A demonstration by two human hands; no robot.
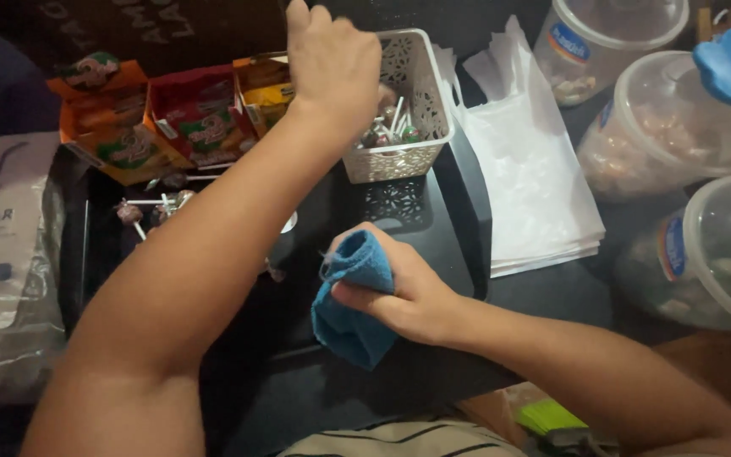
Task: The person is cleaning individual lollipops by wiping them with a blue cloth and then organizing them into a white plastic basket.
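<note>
The black tray (433, 228) is hemmed in on most sides; a white lattice basket (403, 101) of lollipops (387, 131) stands at its far edge, with orange and red candy packets (171, 118) in a row just to the left; a stack of white paper sheets (535, 178) lies against the tray's right rim, and clear plastic tubs (678, 127) crowd the space beyond it; a grey plastic bag (2, 254) fills the left side; the barest stretch is the dark middle of the tray, between the two arms, though loose lollipops (150, 207) lie on its left part. The left hand (332, 63) reaches across to the basket, fingers curled down at its near-left rim; what they grip is hidden. The right hand (403, 292) is closed round a bunched blue cloth (353, 305), held just over the tray's near-middle.
</note>
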